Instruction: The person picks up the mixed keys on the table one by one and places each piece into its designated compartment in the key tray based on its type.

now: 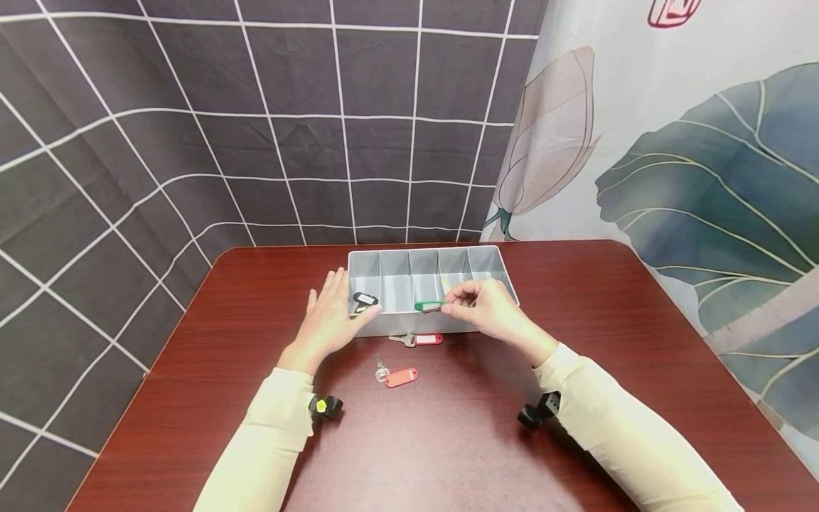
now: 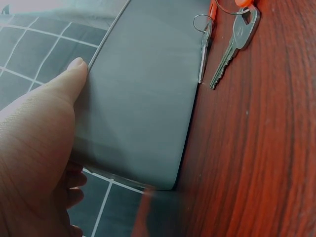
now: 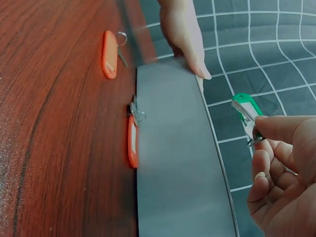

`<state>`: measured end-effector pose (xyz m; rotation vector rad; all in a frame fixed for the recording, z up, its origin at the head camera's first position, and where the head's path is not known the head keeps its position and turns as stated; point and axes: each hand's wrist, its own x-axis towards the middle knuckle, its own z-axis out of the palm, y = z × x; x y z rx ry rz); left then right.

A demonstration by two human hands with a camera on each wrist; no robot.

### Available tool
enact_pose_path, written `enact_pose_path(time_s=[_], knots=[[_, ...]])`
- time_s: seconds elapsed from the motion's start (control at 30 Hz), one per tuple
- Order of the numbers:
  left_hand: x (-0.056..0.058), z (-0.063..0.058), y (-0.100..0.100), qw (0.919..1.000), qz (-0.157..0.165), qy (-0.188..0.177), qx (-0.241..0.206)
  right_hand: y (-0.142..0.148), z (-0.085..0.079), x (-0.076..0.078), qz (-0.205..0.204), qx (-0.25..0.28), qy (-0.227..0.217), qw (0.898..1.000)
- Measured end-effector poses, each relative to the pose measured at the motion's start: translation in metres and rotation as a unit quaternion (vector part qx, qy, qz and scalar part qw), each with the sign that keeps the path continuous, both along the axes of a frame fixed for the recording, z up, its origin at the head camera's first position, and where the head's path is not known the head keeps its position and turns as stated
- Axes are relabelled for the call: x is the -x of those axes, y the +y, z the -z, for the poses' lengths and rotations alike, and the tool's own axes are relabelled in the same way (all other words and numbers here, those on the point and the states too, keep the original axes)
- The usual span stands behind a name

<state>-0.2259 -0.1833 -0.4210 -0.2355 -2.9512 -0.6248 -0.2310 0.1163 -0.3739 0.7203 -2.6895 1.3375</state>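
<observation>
A grey box (image 1: pixel 397 324) split into several compartments stands on the table. My left hand (image 1: pixel 325 313) lies along its left end, fingers straight, the thumb (image 2: pixel 73 79) on the front rim. Above the middle compartments my right hand (image 1: pixel 483 306) pinches a key with a green key tag (image 1: pixel 427 306) between thumb and fingers. The green tag (image 3: pixel 247 106) points away from the fingertips in the right wrist view. Near my left thumb, a black key tag (image 1: pixel 365 299) is in the leftmost compartment.
A key with a red tag (image 1: pixel 429 339) lies against the box's front wall. Closer to me on the brown table (image 1: pixel 256 313) is another key with an orange-red tag (image 1: pixel 402 377). Behind the table hang a dark grid-patterned cloth (image 1: pixel 288 142) and a leaf-patterned curtain (image 1: pixel 704 178).
</observation>
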Motion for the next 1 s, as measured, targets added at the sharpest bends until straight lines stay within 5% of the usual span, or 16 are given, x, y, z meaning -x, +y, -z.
enact_pose_path(time_s=[1.0], knots=[[-0.002,0.000,0.000,1.0000,-0.001,0.003,-0.003,-0.003,0.007,0.031,0.039,-0.001,0.011,0.999]])
